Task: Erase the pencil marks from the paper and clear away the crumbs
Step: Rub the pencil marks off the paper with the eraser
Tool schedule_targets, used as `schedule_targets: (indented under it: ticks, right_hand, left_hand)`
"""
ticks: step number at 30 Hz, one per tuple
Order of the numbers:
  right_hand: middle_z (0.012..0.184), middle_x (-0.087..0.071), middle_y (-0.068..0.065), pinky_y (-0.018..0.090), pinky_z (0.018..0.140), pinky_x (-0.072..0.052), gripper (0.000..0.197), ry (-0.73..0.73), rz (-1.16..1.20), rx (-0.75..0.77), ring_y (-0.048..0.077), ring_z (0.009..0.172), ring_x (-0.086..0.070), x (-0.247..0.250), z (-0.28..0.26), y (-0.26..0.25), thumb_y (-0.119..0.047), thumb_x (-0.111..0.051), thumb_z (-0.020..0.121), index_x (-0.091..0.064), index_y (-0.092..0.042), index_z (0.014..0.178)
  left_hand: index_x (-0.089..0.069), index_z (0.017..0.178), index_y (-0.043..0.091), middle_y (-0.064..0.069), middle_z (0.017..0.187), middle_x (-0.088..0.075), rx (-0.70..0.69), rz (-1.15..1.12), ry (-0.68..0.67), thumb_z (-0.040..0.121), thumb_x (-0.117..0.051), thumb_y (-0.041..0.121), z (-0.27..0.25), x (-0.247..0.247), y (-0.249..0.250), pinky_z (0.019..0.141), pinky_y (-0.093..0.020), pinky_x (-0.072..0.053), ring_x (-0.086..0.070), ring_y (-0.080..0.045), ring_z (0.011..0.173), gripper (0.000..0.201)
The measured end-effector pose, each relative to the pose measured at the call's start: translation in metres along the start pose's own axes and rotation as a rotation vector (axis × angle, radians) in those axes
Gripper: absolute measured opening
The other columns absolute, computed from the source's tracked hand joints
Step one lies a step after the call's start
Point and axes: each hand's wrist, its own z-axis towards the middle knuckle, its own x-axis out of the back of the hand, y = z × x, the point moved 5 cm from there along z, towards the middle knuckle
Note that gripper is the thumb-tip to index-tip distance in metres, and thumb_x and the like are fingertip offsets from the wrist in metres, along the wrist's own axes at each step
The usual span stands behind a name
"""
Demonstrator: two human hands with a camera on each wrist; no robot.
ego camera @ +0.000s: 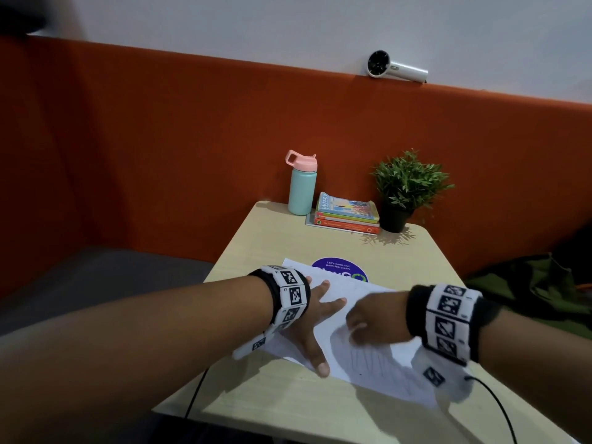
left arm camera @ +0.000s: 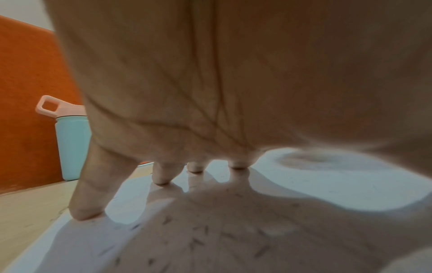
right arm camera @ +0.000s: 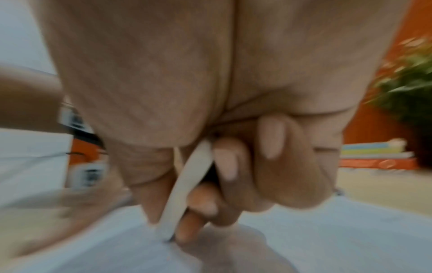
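Pressing flat on the paper (ego camera: 358,302), the left hand (ego camera: 312,318) keeps its grip spread, fingertips (left arm camera: 161,177) down on the sheet that lies on the counter (ego camera: 288,398). The left wrist view alone shows the crumbs (left arm camera: 205,238) — dark slivers. The right hand (ego camera: 374,322) blurs from above — its wrist view shows curled fingers pinching a white eraser (right arm camera: 187,186) onto the paper.

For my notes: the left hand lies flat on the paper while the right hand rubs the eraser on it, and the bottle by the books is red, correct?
Only the colour is wrong: the head view shows the bottle is mint green with a pink lid.
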Motion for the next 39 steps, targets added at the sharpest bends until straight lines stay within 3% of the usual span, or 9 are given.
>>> schedule_targets:
  ticks: [3, 8, 14, 18, 20, 25, 27, 33, 39]
  right_hand:
    - [0.103, -0.068, 0.0, 0.029, 0.085, -0.045, 0.035, 0.115, -0.05, -0.091, 0.015, 0.088, -0.056, 0.008, 0.01, 0.021, -0.042, -0.04, 0.096, -0.064, -0.017, 0.101]
    - [0.109, -0.068, -0.001, 0.033, 0.09, -0.047, 0.033, -0.009, -0.007, 0.134, 0.017, 0.099, -0.06, -0.018, -0.003, -0.031, -0.043, -0.045, 0.095, -0.065, -0.022, 0.11]
    - [0.109, -0.068, 0.003, 0.032, 0.089, -0.048, 0.038, 0.122, -0.076, -0.105, 0.019, 0.095, -0.059, 0.013, 0.011, 0.023, -0.041, -0.039, 0.097, -0.064, -0.016, 0.109]
    - [0.115, -0.067, -0.001, 0.029, 0.089, -0.043, 0.032, 0.05, -0.057, 0.083, 0.018, 0.105, -0.059, -0.013, -0.006, -0.024, -0.038, -0.044, 0.097, -0.063, -0.019, 0.115]
    - [0.113, -0.067, -0.001, 0.029, 0.09, -0.043, 0.032, 0.052, -0.046, 0.101, 0.017, 0.104, -0.058, -0.015, -0.007, -0.025, -0.039, -0.045, 0.097, -0.064, -0.019, 0.113]
    - [0.113, -0.066, 0.004, 0.028, 0.083, -0.043, 0.035, 0.146, -0.101, -0.167, 0.017, 0.09, -0.053, 0.009, 0.004, 0.032, -0.039, -0.039, 0.099, -0.063, -0.017, 0.112]
    - [0.114, -0.065, 0.006, 0.029, 0.082, -0.043, 0.037, 0.172, -0.098, -0.24, 0.02, 0.092, -0.054, 0.01, 0.006, 0.047, -0.039, -0.038, 0.099, -0.062, -0.015, 0.114]
    - [0.116, -0.064, 0.009, 0.028, 0.078, -0.038, 0.038, 0.205, -0.012, -0.334, 0.02, 0.09, -0.05, 0.001, 0.001, 0.064, -0.036, -0.034, 0.101, -0.06, -0.012, 0.116]
    - [0.113, -0.063, 0.01, 0.031, 0.075, -0.041, 0.034, 0.245, 0.029, -0.377, 0.023, 0.087, -0.052, -0.008, 0.003, 0.065, -0.036, -0.032, 0.101, -0.056, -0.014, 0.113]
  left_hand:
    - [0.027, 0.152, 0.047, -0.002, 0.165, 0.03, -0.004, 0.003, 0.006, 0.061, -0.06, 0.094, 0.002, -0.002, -0.002, 0.115, -0.072, -0.005, 0.013, -0.042, 0.153, 0.134]
    - [0.026, 0.153, 0.045, -0.004, 0.165, 0.029, -0.004, 0.018, 0.026, 0.06, -0.058, 0.095, 0.001, -0.001, -0.001, 0.117, -0.07, -0.006, 0.013, -0.042, 0.154, 0.135]
    - [0.028, 0.151, 0.048, -0.002, 0.165, 0.03, -0.008, -0.007, 0.01, 0.059, -0.061, 0.095, 0.004, -0.002, -0.003, 0.116, -0.071, -0.006, 0.013, -0.042, 0.153, 0.135]
    - [0.027, 0.152, 0.046, -0.002, 0.165, 0.03, -0.009, -0.003, 0.01, 0.061, -0.06, 0.094, 0.001, -0.001, -0.001, 0.117, -0.07, -0.006, 0.014, -0.041, 0.154, 0.134]
    - [0.026, 0.152, 0.046, -0.003, 0.165, 0.03, -0.01, -0.005, 0.008, 0.062, -0.06, 0.093, 0.001, -0.001, 0.0, 0.117, -0.07, -0.006, 0.015, -0.042, 0.153, 0.133]
    - [0.029, 0.149, 0.049, 0.0, 0.164, 0.032, -0.015, -0.019, -0.01, 0.058, -0.059, 0.096, 0.005, -0.002, -0.004, 0.116, -0.071, -0.004, 0.016, -0.04, 0.154, 0.135]
    - [0.028, 0.149, 0.05, 0.002, 0.164, 0.032, -0.017, -0.011, -0.01, 0.057, -0.057, 0.097, 0.004, -0.002, -0.005, 0.116, -0.072, -0.004, 0.015, -0.039, 0.154, 0.134]
    - [0.028, 0.15, 0.048, 0.001, 0.164, 0.032, -0.027, -0.004, -0.003, 0.056, -0.055, 0.099, 0.008, -0.004, -0.005, 0.117, -0.073, -0.003, 0.016, -0.039, 0.154, 0.136]
    - [0.025, 0.152, 0.045, 0.0, 0.165, 0.029, -0.014, -0.024, -0.001, 0.058, -0.056, 0.098, 0.009, -0.001, -0.007, 0.117, -0.071, -0.004, 0.015, -0.037, 0.154, 0.136]
